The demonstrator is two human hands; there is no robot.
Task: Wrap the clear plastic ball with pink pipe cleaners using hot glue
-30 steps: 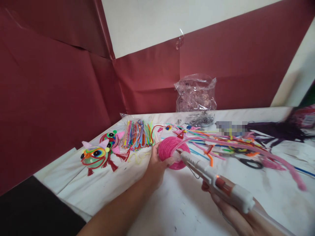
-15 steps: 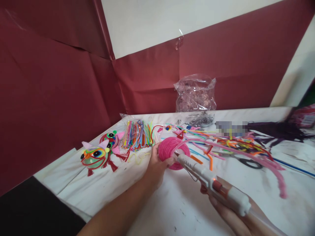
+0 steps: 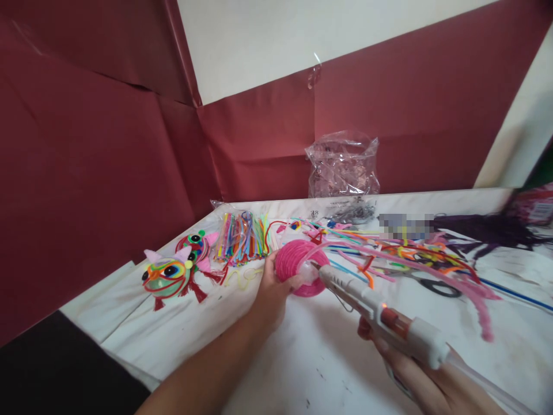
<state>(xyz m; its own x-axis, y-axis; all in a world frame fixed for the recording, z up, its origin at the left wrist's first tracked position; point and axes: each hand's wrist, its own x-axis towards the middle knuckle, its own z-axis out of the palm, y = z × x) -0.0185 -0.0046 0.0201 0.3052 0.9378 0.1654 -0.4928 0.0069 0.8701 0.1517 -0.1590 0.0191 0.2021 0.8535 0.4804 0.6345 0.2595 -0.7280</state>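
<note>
Fingers of my left hand [image 3: 276, 283] wrap round a ball [image 3: 298, 256] covered in coils of pink pipe cleaner, with a pale bare patch facing me. A loose pink pipe cleaner [image 3: 415, 268] trails from it to the right. My right hand [image 3: 401, 360] grips a white hot glue gun [image 3: 367, 300] with a small orange light lit on it. Its nozzle points at the pale patch, close to the ball; whether it touches, I cannot tell. A clear glue stick sticks out of the gun's back end.
Two finished animal-face ornaments [image 3: 166, 274] with red tassels stand at the left. Behind the ball lies a bundle of coloured pipe cleaners [image 3: 242, 239]. To the right are scattered pipe cleaners, scissors [image 3: 440, 287] and purple strands [image 3: 488, 230]. A clear plastic bag [image 3: 343, 164] stands at the back.
The glue gun has drawn back slightly to the right, its nozzle farther from the ball's centre. The ball has shifted a little left, and the loose pipe cleaner's end has moved left.
</note>
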